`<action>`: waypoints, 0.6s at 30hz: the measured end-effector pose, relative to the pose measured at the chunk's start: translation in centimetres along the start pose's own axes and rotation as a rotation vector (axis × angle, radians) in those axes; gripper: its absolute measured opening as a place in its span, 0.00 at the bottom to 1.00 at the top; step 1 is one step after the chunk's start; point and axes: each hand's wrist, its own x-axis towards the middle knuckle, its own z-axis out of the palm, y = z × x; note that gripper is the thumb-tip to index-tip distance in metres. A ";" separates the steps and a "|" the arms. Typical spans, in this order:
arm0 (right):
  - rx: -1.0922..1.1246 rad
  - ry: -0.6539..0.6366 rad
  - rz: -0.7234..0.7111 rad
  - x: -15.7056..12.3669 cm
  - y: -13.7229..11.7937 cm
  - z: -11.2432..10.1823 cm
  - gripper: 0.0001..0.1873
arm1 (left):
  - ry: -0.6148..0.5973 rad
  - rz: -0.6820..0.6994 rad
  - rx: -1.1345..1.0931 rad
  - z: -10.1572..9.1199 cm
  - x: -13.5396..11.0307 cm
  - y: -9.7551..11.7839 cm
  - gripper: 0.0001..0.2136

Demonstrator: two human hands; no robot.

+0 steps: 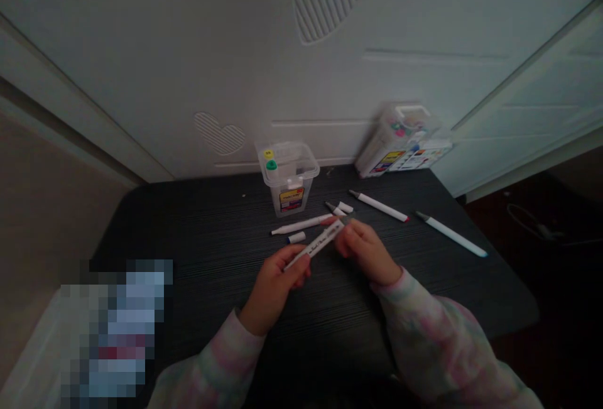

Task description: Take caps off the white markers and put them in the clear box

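Observation:
My left hand (268,289) is closed around the barrel of a white marker (323,242), which slants up to the right with printing along its side. The fingers of my right hand (370,252) pinch the marker's grey far end; whether that is a cap or its tip is partly hidden. Just beyond my hands lies another white marker (301,225) with a dark tip at its left end. A loose white cap (296,238) with a dark blue end rests below it. Behind them stands a clear plastic box (301,173), with yellow-topped and green-topped markers upright inside.
Two white markers, one red-ended (381,206) and one blue-ended (452,235), lie to the right on the dark table (207,227). A second white cap (345,207) is near the middle. A clear case (400,136) leans against the white panelled wall. Pixelated blur covers the lower left.

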 end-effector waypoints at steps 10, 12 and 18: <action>-0.811 0.396 -0.105 3.7 1.5 -4.9 0.10 | -0.008 -0.041 -0.352 0.0 -0.1 0.2 0.09; -0.837 0.368 -0.077 3.9 1.8 -4.9 0.10 | -0.013 -0.045 -0.367 0.0 -0.2 0.3 0.09; -0.853 0.308 -0.018 3.7 1.8 -5.1 0.12 | 0.011 -0.054 -0.406 -0.2 -0.4 0.4 0.09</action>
